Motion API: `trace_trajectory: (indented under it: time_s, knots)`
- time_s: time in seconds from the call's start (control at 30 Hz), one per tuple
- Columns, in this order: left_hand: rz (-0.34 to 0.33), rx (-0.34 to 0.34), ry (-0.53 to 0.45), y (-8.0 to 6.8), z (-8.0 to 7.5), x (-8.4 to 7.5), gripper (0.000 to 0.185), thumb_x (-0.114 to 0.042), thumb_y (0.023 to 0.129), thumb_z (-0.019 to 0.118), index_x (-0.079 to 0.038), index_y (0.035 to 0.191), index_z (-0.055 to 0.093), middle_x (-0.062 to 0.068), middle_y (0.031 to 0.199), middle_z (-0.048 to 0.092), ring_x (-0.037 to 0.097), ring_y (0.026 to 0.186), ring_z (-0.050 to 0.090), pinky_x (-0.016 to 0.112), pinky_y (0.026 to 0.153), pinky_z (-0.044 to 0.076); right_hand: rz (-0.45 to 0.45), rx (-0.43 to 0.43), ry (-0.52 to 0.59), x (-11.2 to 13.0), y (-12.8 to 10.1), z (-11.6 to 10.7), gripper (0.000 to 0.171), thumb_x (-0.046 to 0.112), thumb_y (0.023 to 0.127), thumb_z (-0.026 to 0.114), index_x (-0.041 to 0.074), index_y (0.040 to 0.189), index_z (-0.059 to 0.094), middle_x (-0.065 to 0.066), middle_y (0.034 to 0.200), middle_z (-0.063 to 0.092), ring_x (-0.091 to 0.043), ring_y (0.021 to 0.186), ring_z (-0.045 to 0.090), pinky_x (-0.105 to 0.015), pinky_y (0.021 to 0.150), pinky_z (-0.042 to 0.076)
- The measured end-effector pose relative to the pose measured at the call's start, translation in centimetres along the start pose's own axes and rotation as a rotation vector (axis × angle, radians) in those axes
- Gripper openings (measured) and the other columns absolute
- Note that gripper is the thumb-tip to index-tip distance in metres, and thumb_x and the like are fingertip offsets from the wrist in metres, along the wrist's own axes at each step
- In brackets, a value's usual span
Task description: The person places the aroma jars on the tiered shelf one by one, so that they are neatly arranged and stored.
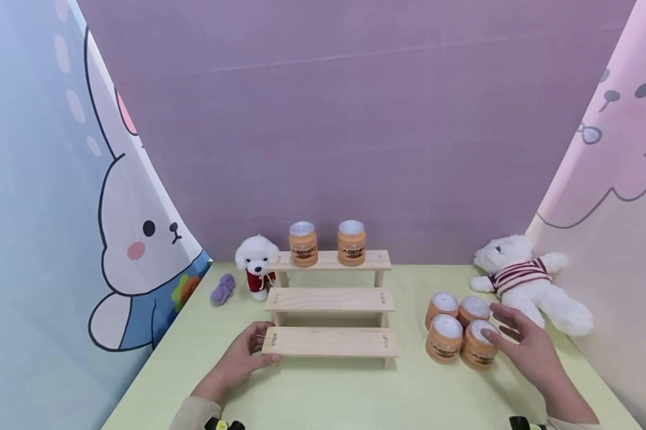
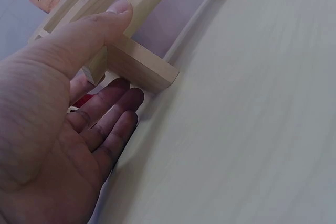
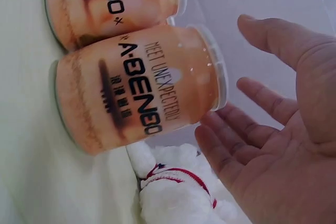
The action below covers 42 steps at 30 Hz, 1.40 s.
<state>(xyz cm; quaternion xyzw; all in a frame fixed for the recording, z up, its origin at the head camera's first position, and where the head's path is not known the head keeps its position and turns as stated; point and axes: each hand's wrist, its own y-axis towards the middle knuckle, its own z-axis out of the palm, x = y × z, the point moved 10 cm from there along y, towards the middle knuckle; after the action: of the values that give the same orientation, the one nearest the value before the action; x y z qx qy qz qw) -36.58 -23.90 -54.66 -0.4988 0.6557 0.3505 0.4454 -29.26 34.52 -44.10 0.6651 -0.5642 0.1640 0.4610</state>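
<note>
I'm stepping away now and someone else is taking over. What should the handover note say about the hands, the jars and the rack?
Left hand: open, thumb on the left end of the rack's bottom step, steadying it.
Right hand: open, fingertips at the near-right jar, no grip yet.
Done: two jars stand on the top step.
Left: four jars clustered on the table right of the rack; middle and bottom steps bare.

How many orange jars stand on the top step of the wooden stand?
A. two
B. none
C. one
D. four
A: two orange jars stand side by side on the top step of the wooden stand; the other four sit on the table near the right hand.
</note>
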Motion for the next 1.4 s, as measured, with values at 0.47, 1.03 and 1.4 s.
trace_trajectory:
  time_s: [0.47,1.03,1.4]
  knots:
    - [0.001,0.011,0.005,0.1,0.1,0.6,0.074,-0.026,0.086,0.089,-0.010,0.147,0.051,0.009,0.129,0.064,0.024,0.115,0.063,0.035,0.100,0.050,0.111,0.025,-0.003,-2.3,-0.7,0.8,0.061,0.017,0.096,0.079,-0.007,0.144,0.050,-0.029,0.132,0.060,0.014,0.104,0.052,-0.012,0.079,0.051]
    - [0.015,0.020,-0.009,0.1,0.0,0.2,0.074,-0.025,0.085,0.090,-0.010,0.146,0.051,0.011,0.128,0.064,0.026,0.116,0.062,0.032,0.100,0.050,0.219,0.239,-0.059,-3.3,-1.3,2.5,0.072,0.025,0.090,0.085,-0.004,0.145,0.049,-0.023,0.133,0.061,-0.029,0.112,0.060,-0.030,0.077,0.054]
    - [0.025,0.024,-0.010,0.2,0.0,0.3,0.074,-0.024,0.085,0.090,-0.009,0.146,0.051,0.012,0.129,0.064,0.027,0.117,0.062,0.030,0.100,0.049,0.207,0.248,-0.043,-3.6,-1.4,2.6,0.079,0.019,0.084,0.090,-0.004,0.145,0.046,-0.025,0.133,0.059,-0.034,0.113,0.060,-0.031,0.077,0.053]
